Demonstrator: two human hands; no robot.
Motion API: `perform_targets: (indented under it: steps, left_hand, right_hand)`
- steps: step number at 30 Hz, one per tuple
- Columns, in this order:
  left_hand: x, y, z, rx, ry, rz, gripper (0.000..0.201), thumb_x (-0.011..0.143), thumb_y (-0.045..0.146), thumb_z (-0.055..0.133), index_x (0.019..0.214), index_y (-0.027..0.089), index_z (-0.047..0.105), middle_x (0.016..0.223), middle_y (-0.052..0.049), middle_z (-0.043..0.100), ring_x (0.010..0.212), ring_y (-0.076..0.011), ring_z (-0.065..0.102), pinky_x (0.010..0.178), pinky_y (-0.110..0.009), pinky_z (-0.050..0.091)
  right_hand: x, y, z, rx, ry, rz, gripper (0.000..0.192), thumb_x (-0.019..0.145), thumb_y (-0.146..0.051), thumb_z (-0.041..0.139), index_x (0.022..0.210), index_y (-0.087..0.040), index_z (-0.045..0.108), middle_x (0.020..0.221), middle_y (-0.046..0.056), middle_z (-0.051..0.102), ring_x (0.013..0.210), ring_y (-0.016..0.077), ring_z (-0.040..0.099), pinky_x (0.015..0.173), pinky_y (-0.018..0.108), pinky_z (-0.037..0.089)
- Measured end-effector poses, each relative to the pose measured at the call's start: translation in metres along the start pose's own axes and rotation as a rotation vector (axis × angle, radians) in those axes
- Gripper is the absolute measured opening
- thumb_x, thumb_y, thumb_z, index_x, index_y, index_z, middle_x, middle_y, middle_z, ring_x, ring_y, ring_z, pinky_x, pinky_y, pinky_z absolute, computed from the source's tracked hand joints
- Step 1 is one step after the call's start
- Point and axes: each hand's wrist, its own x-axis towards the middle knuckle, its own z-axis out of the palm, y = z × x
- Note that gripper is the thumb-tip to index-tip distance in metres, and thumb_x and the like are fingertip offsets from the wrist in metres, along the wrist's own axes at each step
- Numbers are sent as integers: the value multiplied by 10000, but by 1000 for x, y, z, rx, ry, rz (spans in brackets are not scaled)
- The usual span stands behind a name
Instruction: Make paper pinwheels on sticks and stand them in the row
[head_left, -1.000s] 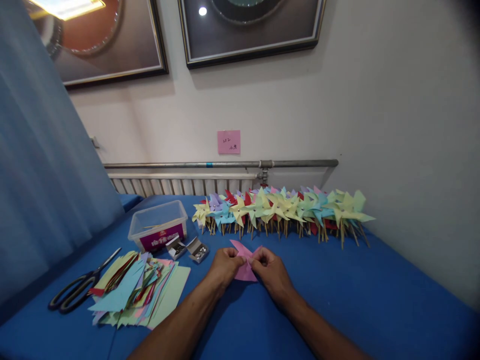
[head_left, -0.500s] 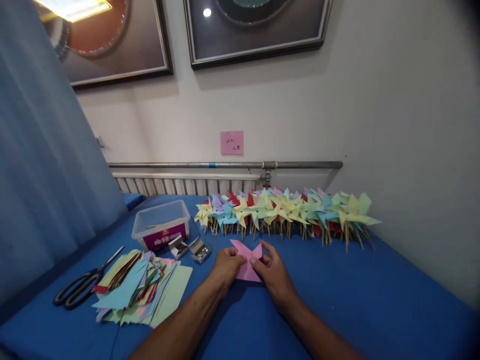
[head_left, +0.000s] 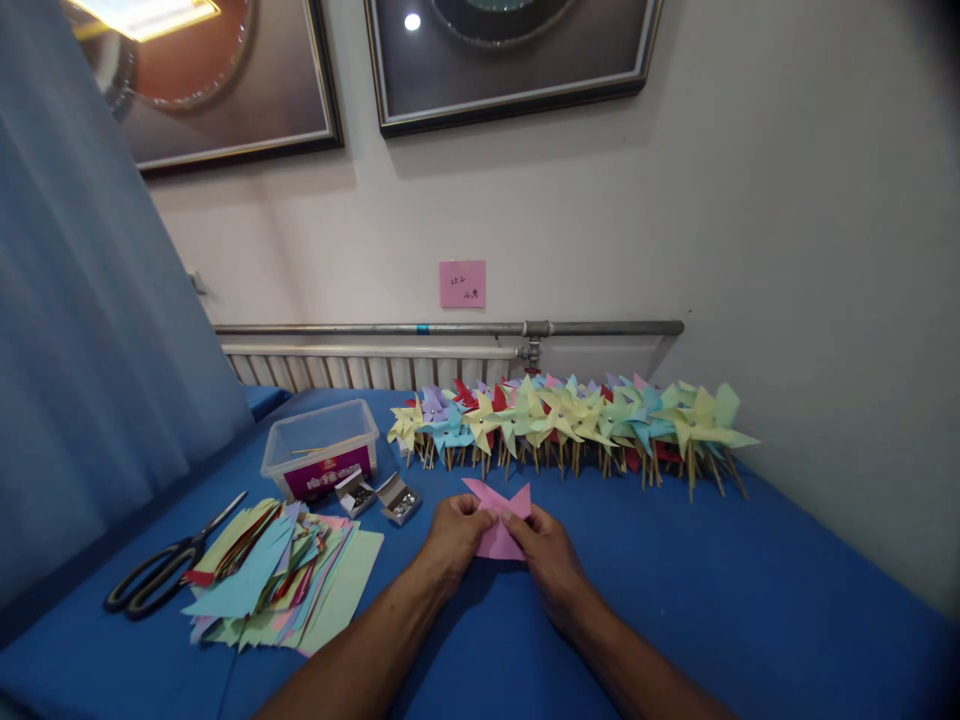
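Observation:
A pink paper pinwheel blade (head_left: 501, 543) with cut, folded-in corners is held up between my two hands over the blue table. My left hand (head_left: 454, 538) pinches its left side, with the thumb near the centre. On the other side my right hand (head_left: 546, 548) grips it, thumb pressed close to the middle and fingers behind the paper. Two pointed corners stand up at the top. Just left of my left hand sit two small open boxes of metal pins (head_left: 398, 499). Behind my hands stand many finished paper pinwheels (head_left: 559, 418) on thin sticks.
Cut coloured paper sheets (head_left: 285, 580) lie in a loose pile at left, with black-handled scissors (head_left: 169, 568) beside them. A clear plastic tub (head_left: 321, 440) with a few sticks inside stands behind. A radiator pipe (head_left: 360, 329) runs along the wall.
The fingers of my right hand have moved down behind the pink paper, and its upper right corner now stands more exposed. My left hand has hardly moved.

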Motion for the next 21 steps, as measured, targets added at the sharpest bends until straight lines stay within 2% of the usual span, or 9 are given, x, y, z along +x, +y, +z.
perform_targets:
  steps: [10, 16, 21]
  left_hand:
    - [1, -2, 0, 36, -2, -9, 362, 567, 331, 863, 564, 169, 540, 486, 49, 508, 451, -68, 395, 478, -225, 275]
    - [3, -3, -3, -10, -27, -26, 372, 591, 374, 834, 555, 178, 520, 481, 44, 492, 456, -76, 392, 494, -238, 288]
    - [3, -1, -3, 10, 20, -17, 360, 562, 323, 835, 529, 183, 504, 446, 47, 473, 431, -73, 373, 474, -236, 260]
  right_hand:
    - [-2, -6, 2, -15, 35, 8, 298, 700, -464, 751, 788, -186, 690, 690, 14, 689, 613, 184, 591, 575, 279, 440]
    - [0, -4, 1, -32, 16, 1, 352, 696, -519, 736, 781, -182, 676, 673, 19, 683, 601, 187, 583, 568, 282, 430]
    - [4, 2, -2, -44, 19, -4, 313, 695, -479, 737, 768, -177, 695, 675, 28, 707, 590, 187, 592, 552, 281, 434]
